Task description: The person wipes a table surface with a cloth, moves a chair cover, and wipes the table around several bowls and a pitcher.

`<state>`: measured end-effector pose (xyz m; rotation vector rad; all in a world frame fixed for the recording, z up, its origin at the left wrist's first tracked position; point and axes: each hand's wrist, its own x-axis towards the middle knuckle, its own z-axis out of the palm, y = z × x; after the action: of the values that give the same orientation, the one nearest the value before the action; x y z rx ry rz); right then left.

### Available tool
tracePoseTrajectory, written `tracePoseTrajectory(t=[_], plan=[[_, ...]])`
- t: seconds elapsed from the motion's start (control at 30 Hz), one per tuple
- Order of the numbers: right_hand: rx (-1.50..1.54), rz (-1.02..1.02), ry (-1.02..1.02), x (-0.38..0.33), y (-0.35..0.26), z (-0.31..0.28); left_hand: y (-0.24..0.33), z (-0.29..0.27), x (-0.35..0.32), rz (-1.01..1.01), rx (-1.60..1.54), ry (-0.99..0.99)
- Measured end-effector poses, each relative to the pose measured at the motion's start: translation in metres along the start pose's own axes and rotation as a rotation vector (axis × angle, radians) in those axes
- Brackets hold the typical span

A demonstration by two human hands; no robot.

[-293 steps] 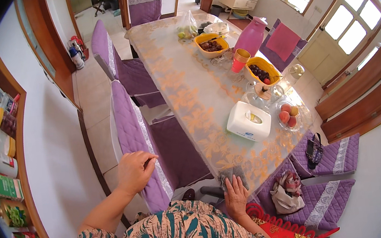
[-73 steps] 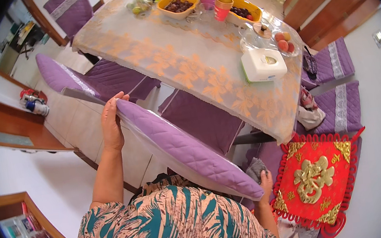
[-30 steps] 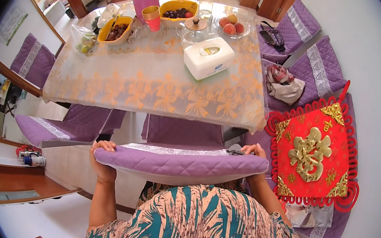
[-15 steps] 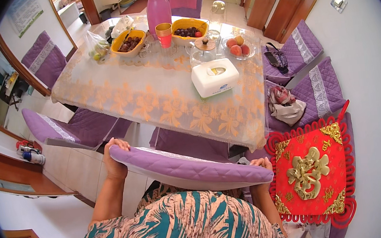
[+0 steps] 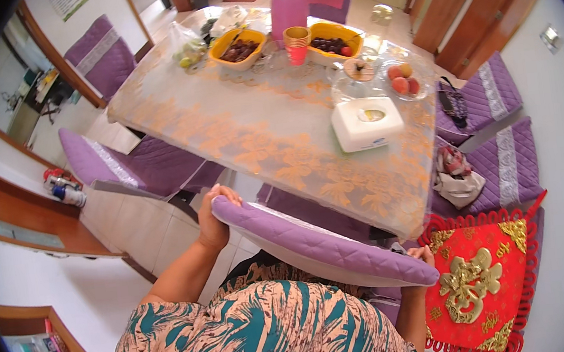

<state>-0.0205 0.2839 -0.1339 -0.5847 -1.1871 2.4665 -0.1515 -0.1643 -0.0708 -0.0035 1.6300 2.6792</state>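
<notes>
In front of my body stands a chair whose padded purple backrest (image 5: 325, 249) I grip at both ends. My left hand (image 5: 213, 220) is closed around its left upper corner, fingers curled over the edge. At the opposite end, my right hand (image 5: 421, 257) is wrapped on the right corner, partly hidden behind the padding. The chair's purple seat (image 5: 314, 210) reaches partly under the near side of the dining table (image 5: 213, 124), which has a pale cloth with orange flowers.
On the table are a white tissue box (image 5: 368, 124), yellow fruit baskets (image 5: 237, 49), a pink jug (image 5: 289, 8) and a plate of peaches (image 5: 406, 78). Purple chairs (image 5: 148, 163) surround it. A red and gold ornament (image 5: 475, 286) lies at my right, beside the wall (image 5: 560, 116).
The view has turned left and tilted, so the table and chairs appear farther right. Both hands keep their hold on the backrest, which sits about the same against the table.
</notes>
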Motion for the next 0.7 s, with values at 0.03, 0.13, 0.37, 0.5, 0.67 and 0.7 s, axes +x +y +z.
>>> tracePoseTrajectory(t=[0.03, 0.13, 0.37, 0.5, 0.67, 0.7], plan=[[-0.035, -0.017, 0.035, -0.004, 0.004, 0.009, 0.001, -0.004, -0.001, 0.006, 0.023, 0.002], [-0.034, 0.001, 0.118, -0.010, 0.000, 0.010, -0.002, -0.011, 0.000, 0.010, 0.053, -0.028], [-1.103, -0.646, 0.442, -0.042, -0.052, 0.002, 0.009, -0.028, 0.000, 0.017, 0.431, -0.260], [-0.798, -0.730, 0.464, -0.066, -0.078, 0.112, 0.055, -0.046, 0.011, -0.070, 0.293, -0.387], [-1.283, -0.593, 0.238, -0.063, -0.048, 0.294, 0.164, -0.147, 0.028, 0.293, 0.686, -0.248], [-1.285, -0.427, 0.170, -0.054, -0.043, 0.313, 0.188, -0.170, 0.029, 0.329, 0.731, -0.164]])
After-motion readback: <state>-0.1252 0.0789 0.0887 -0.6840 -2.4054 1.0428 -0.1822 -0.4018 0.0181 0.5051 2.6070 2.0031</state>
